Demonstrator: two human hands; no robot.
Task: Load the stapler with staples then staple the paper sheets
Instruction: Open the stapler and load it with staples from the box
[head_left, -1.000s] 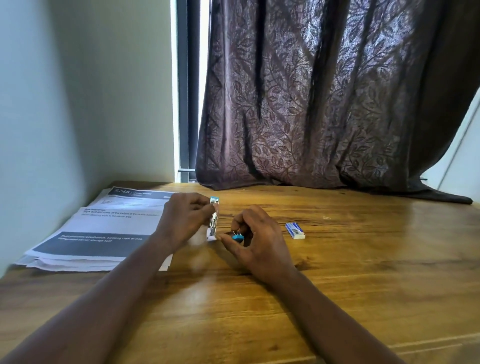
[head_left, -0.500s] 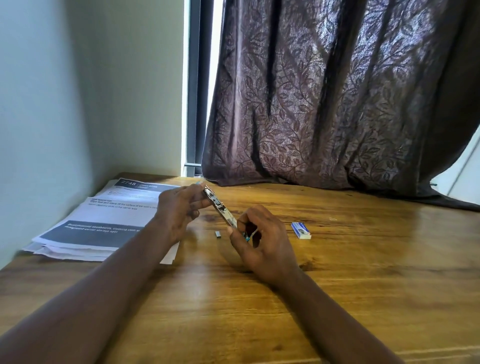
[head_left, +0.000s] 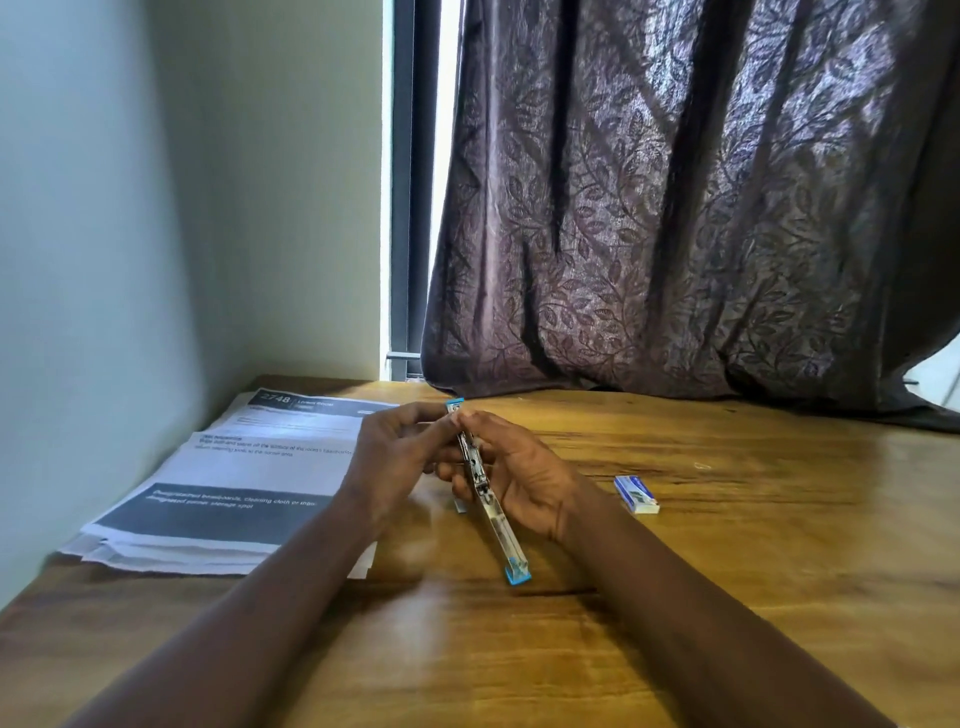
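Observation:
A slim metal stapler (head_left: 493, 514) with blue ends is held opened out above the wooden table (head_left: 727, 597), its long tray pointing toward me. My left hand (head_left: 395, 457) pinches its far end near the blue tip. My right hand (head_left: 524, 478) curls round its middle from the right. A small strip of staples (head_left: 460, 505) lies on the table under the hands, partly hidden. A blue and white staple box (head_left: 636, 494) lies to the right of my right hand. A stack of printed paper sheets (head_left: 228, 483) rests at the table's left.
A wall runs along the left edge of the table. A dark patterned curtain (head_left: 675, 208) hangs behind and drapes onto the table's far edge.
The stapler has swung from tilted between the hands to lying lengthwise toward me, its tray now extended. My right hand moved up from the tray's end to the stapler's middle.

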